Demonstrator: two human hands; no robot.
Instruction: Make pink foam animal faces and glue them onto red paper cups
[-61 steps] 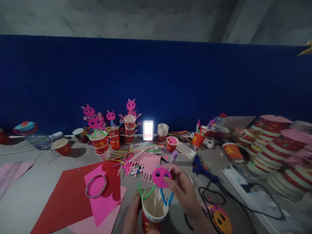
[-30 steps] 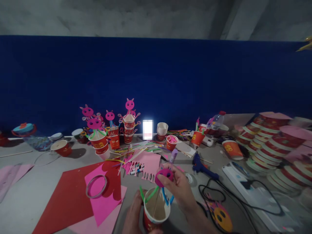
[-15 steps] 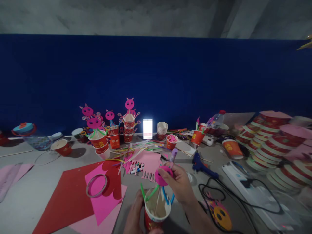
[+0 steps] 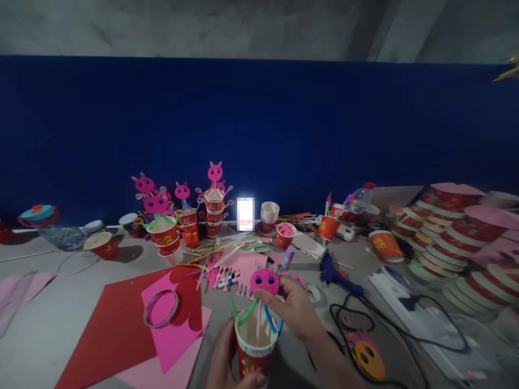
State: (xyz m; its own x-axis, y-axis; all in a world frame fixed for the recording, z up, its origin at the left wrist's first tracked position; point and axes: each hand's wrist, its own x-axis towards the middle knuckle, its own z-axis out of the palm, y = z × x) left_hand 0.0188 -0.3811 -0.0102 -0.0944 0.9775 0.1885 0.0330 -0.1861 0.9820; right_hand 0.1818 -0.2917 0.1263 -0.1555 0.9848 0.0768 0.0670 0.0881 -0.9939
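A red paper cup [image 4: 254,363] with a white rim is wrapped by my left hand [image 4: 225,361] near the bottom centre. Above its mouth is a pink round face cutout [image 4: 264,282] with ears and dark eyes, pinched at its lower right edge between the thumb and fingers of my right hand [image 4: 292,309]. A pale straw [image 4: 259,324] runs down from the face into the cup. Green straws [image 4: 248,313] bend toward the rim on the left, blue ones [image 4: 269,320] on the right.
Red card [image 4: 117,324] with a ring [image 4: 160,308] lies left. Decorated cups [image 4: 163,233] stand behind. A blue glue gun [image 4: 338,276], black cable, power strip [image 4: 430,329] and stacked cups [image 4: 458,243] are right. Straws and markers [image 4: 229,280] lie mid-table.
The cup and the pink face have moved slightly left with both hands. The face has turned more toward the camera, and my right thumb now covers less of it.
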